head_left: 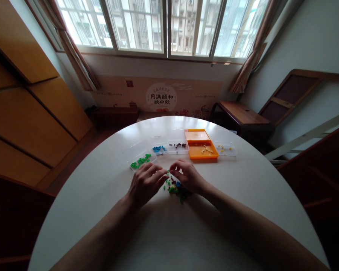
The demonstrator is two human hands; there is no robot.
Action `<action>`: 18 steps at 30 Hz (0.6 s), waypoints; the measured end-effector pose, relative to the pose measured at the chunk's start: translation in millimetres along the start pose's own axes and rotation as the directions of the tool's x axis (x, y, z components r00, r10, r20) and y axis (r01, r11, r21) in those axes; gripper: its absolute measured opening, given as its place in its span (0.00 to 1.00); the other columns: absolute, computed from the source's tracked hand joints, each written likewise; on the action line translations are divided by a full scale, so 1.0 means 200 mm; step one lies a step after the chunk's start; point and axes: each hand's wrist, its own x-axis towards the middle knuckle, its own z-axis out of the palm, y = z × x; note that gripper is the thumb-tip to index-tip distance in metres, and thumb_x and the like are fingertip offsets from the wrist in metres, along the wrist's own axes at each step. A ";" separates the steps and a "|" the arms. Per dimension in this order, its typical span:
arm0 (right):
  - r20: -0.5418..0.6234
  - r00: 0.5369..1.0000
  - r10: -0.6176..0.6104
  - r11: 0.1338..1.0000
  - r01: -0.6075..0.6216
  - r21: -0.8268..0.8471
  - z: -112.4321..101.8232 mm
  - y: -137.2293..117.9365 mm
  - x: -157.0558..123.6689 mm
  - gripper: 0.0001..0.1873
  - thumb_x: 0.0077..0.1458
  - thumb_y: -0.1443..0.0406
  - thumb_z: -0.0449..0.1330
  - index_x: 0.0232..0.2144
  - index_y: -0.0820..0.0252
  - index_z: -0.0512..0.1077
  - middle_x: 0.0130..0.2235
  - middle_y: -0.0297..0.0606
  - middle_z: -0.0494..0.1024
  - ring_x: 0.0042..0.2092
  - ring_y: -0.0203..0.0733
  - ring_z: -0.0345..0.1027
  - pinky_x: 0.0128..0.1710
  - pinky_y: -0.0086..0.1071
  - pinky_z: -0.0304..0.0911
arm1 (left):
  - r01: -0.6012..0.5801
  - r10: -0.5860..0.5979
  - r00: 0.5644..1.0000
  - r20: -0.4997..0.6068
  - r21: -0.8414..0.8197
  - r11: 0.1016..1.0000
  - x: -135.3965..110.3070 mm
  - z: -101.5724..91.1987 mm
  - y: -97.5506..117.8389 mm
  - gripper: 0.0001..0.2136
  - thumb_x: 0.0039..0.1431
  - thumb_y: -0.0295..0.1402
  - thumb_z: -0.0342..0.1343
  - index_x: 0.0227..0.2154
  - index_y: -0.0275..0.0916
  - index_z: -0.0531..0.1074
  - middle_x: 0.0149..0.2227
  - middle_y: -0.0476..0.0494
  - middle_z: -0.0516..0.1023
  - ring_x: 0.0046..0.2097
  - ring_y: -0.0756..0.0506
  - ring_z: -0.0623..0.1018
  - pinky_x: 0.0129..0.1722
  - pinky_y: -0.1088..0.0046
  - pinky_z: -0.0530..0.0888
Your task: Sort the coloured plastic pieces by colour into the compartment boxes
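Both the left hand [145, 183] and right hand [188, 175] rest curled, fingertips pinching among a loose pile of tiny plastic bricks [173, 187] on the round white desk [101, 195]; whether either grips one, I cannot tell; beyond, clear trays hold green bricks [140, 161] and blue bricks [159, 149]; an orange box [201, 150] holds pale bits.

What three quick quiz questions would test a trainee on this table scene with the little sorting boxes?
1. True or false: the orange box stands between two clear boxes.
2. Multiple choice: the clear box nearest the left hand holds pieces of which colour? A red, B green, C yellow.
3. Fill in: the mixed pile of small pieces lies on the white round table under the ___ hand's fingers.

Key
1. True: the dark-pieces box is on its left, the yellow-pieces box on its right.
2. B: the green-pieces box.
3. Right: the right hand covers part of it.
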 end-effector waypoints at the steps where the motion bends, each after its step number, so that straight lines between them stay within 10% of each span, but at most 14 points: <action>1: -0.001 1.000 -0.002 0.999 0.002 0.042 0.01 -0.01 0.00 0.04 0.57 0.68 0.59 0.30 0.61 0.73 0.31 0.34 0.72 0.33 0.35 0.65 0.35 0.28 0.61 | -0.015 0.015 1.000 0.007 -0.005 1.000 0.01 0.00 0.01 0.01 0.59 0.31 0.58 0.32 0.40 0.73 0.29 0.48 0.76 0.32 0.48 0.70 0.35 0.71 0.68; 18: -0.051 0.997 -0.055 0.988 0.062 0.140 0.07 0.02 -0.01 0.10 0.57 0.69 0.58 0.39 0.59 0.78 0.35 0.38 0.76 0.37 0.38 0.69 0.39 0.31 0.66 | 0.018 -0.018 1.000 -0.002 0.104 0.994 0.00 -0.01 -0.01 0.03 0.59 0.28 0.55 0.31 0.40 0.74 0.27 0.48 0.75 0.31 0.48 0.70 0.33 0.71 0.68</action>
